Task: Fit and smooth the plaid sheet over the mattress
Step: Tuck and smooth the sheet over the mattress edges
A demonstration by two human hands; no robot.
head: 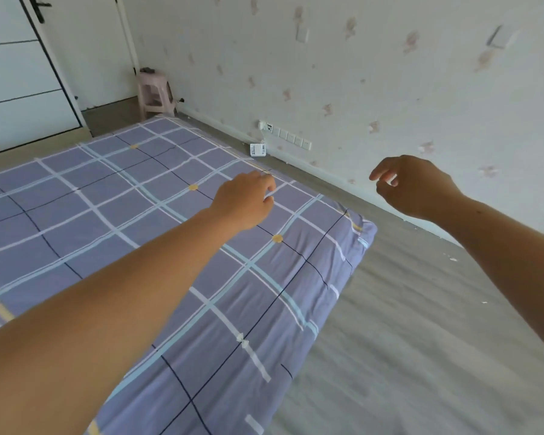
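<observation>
The purple plaid sheet (113, 215) covers the low mattress, pulled down over the near right corner (358, 237) and along the side facing the floor. It lies mostly flat with faint wrinkles. My left hand (245, 199) hovers above the sheet near its far right edge, fingers curled loosely, holding nothing that I can see. My right hand (412, 186) is raised in the air beyond the mattress, over the floor by the wall, fingers loosely bent and apart, empty.
Grey wood floor (421, 340) runs along the right of the mattress. The wallpapered wall (358, 73) has a row of sockets (291, 138) and a small white box (258, 149) at its foot. A pink stool (154, 92) stands in the far corner beside white doors (19, 83).
</observation>
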